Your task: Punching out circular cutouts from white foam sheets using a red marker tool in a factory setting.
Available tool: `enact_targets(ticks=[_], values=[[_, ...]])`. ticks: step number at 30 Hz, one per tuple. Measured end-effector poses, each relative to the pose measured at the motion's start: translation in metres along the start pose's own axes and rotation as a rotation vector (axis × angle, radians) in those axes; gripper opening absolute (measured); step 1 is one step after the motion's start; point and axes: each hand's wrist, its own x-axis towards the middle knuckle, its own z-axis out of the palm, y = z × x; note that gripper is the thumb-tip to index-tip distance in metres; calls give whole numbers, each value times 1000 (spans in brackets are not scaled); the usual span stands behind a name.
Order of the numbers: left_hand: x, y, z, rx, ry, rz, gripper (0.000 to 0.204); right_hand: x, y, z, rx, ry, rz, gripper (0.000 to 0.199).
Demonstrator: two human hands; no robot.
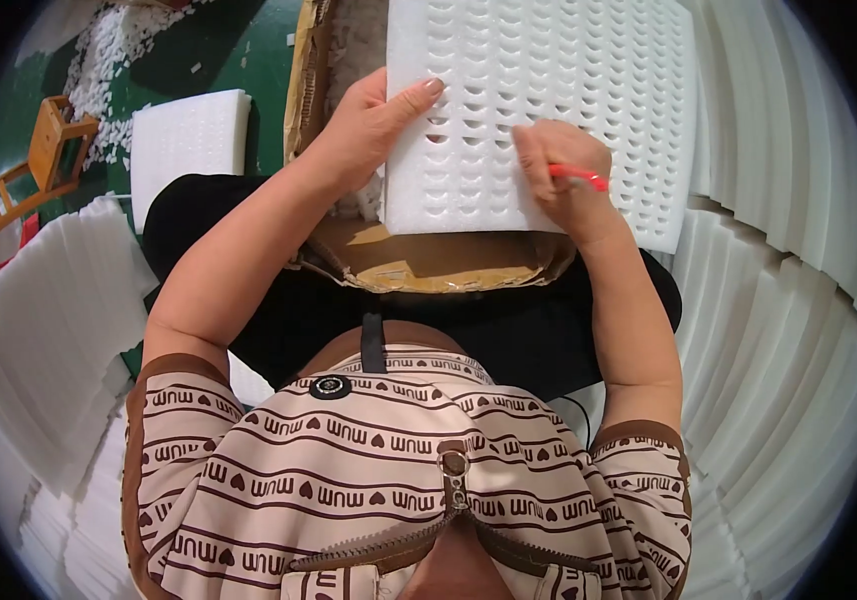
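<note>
A white foam sheet (549,80) punched with rows of half-round cut-outs lies over a brown cardboard box (429,262) on my lap. My left hand (374,125) grips the sheet's left edge, thumb on top. Pressed against the sheet's lower middle is my right hand (564,170), closed around a thin red tool (581,176) whose tip points right.
Stacks of white foam sheets stand at my right (789,300) and left (39,320). Another foam block (189,140) lies on the green floor, beside a small wooden stool (44,150) and scattered white foam bits (114,60).
</note>
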Motion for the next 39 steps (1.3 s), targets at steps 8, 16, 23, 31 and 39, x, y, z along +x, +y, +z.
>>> enact_targets(ticks=[8, 16, 23, 31, 39], values=[[-2, 1, 8, 45, 29, -29, 25, 2, -20, -10, 621, 254, 276, 25], [0, 2, 10, 66, 32, 26, 28, 3, -20, 3, 283, 105, 74, 25], [-1, 0, 12, 157, 62, 64, 28, 13, -33, 24, 307, 47, 90, 23], [0, -3, 14, 131, 54, 32, 27, 15, -30, 33, 100, 41, -116, 17], [1, 0, 12, 211, 42, 57, 28, 21, -36, 33, 296, 57, -105, 13]])
